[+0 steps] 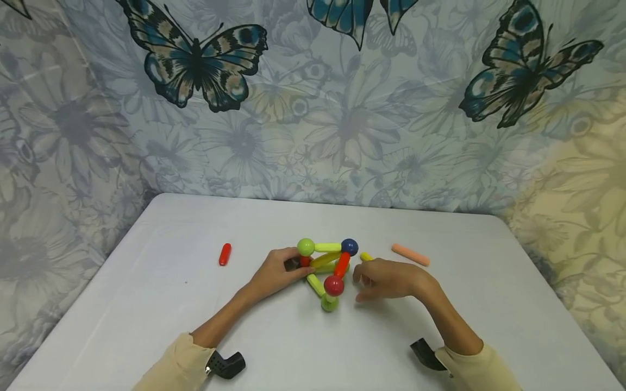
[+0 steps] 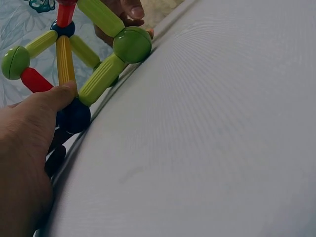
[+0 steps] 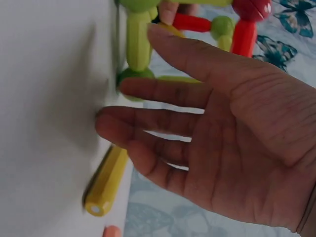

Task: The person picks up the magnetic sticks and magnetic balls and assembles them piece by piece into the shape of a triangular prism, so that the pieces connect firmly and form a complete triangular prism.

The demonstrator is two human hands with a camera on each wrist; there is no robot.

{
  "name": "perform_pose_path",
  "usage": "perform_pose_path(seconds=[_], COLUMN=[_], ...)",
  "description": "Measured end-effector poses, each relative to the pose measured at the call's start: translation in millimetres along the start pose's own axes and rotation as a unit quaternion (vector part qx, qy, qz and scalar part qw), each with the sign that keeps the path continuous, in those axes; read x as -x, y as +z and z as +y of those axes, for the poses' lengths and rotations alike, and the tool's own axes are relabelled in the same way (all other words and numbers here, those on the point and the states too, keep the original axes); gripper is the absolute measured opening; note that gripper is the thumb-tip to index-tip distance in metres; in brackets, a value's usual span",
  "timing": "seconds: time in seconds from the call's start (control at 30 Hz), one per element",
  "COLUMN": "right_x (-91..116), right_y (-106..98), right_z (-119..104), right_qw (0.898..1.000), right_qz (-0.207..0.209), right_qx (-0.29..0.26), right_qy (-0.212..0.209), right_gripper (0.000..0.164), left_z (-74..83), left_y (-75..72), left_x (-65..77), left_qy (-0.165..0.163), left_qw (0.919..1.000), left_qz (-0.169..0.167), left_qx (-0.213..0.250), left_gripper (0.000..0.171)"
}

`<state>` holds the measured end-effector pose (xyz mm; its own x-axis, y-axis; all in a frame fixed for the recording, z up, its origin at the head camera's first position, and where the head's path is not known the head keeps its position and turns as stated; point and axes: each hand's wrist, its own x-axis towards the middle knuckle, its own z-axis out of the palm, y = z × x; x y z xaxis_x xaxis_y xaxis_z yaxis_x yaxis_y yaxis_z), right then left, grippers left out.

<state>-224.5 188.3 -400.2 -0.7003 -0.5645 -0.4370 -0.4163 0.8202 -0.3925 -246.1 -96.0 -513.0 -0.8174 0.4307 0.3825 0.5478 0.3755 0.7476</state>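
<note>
A ball-and-stick magnetic toy structure (image 1: 342, 266) stands on the table, built from lime, red and yellow sticks and green, blue and red balls. My left hand (image 1: 276, 274) grips its left side. In the left wrist view, the thumb lies by the lower end of a yellow stick (image 2: 66, 59), just above a dark blue ball (image 2: 75, 117). To the structure's right is my right hand (image 1: 391, 279), holding nothing. The right wrist view shows its fingers (image 3: 163, 94) loosely extended beside a lime stick (image 3: 139, 42); whether they touch it, I cannot tell.
A loose yellow stick (image 1: 365, 256) lies just beyond the right hand. Farther right is an orange stick (image 1: 411, 254), and a short red stick (image 1: 225, 254) lies on the left. All rest on the white table (image 1: 274, 347), with a patterned cloth (image 1: 293, 152) behind it.
</note>
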Motion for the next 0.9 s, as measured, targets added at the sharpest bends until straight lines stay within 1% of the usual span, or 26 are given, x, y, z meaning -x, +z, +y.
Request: perform_pose_path(seconds=[0.1, 0.2, 0.27, 0.4, 0.53, 0.6, 0.63, 0.67, 0.73, 0.77, 0.8, 0.83, 0.87, 0.9], right_x=[-3.4, -5.8, -6.4, -7.3, -8.8, -9.7, -10.2, -10.6, -11.2, -11.5, -11.8, -12.1, -12.4, -12.8], right_y=[4.3, 8.0, 9.9, 13.1, 13.6, 13.2, 13.2, 13.0, 13.1, 13.2, 13.3, 13.2, 13.2, 13.2], right_z=[-2.8, -4.0, -3.7, -2.0, -0.5, 0.0, 0.6, 1.0, 1.5, 1.6, 1.6, 1.6, 1.4, 1.4], right_qw=[1.000, 1.000, 1.000, 0.998, 0.997, 0.997, 0.997, 0.997, 0.997, 0.997, 0.997, 0.997, 0.997, 0.997], right_qz=[0.000, -0.003, 0.000, 0.016, 0.041, 0.051, 0.053, 0.053, 0.050, 0.047, 0.046, 0.044, 0.044, 0.045], right_qx=[-0.011, -0.017, -0.028, -0.055, -0.059, -0.057, -0.056, -0.058, -0.060, -0.061, -0.062, -0.064, -0.066, -0.066], right_qy=[-0.007, -0.002, -0.004, -0.013, -0.004, 0.003, 0.006, 0.010, 0.015, 0.017, 0.018, 0.016, 0.016, 0.014], right_gripper=[0.025, 0.025, 0.025, 0.026, 0.021, 0.018, 0.018, 0.018, 0.018, 0.018, 0.018, 0.018, 0.018, 0.019], left_z=[1.8, 3.5, 4.1, 3.8, 2.6, 3.2, 4.1, 5.6, 10.2, 13.4, 16.7, 19.8, 23.1, 25.6], left_y=[1.5, 2.9, 3.5, 2.9, 0.3, -3.1, -6.1, -10.4, -23.5, -32.7, -44.0, -56.6, -70.3, -84.4], left_x=[-0.8, -0.8, -0.5, 1.7, 2.4, 1.6, 1.0, 0.1, -2.2, -3.8, -5.1, -6.2, -6.5, -6.0], left_qy=[0.005, -0.003, -0.012, -0.020, -0.007, -0.006, -0.008, -0.014, -0.030, -0.038, -0.047, -0.063, -0.084, -0.109], left_qw=[0.9998, 0.9996, 0.9996, 0.9997, 0.9992, 0.9979, 0.9964, 0.9940, 0.9863, 0.9815, 0.9768, 0.9717, 0.9655, 0.9570], left_qz=[0.015, 0.023, 0.020, -0.006, -0.037, -0.064, -0.083, -0.107, -0.157, -0.179, -0.193, -0.200, -0.199, -0.193], left_qx=[-0.015, -0.017, -0.015, -0.010, -0.011, -0.012, -0.013, -0.018, -0.039, -0.056, -0.080, -0.109, -0.145, -0.187], left_gripper=[0.028, 0.031, 0.036, 0.048, 0.058, 0.061, 0.062, 0.062, 0.059, 0.057, 0.052, 0.048, 0.043, 0.039])
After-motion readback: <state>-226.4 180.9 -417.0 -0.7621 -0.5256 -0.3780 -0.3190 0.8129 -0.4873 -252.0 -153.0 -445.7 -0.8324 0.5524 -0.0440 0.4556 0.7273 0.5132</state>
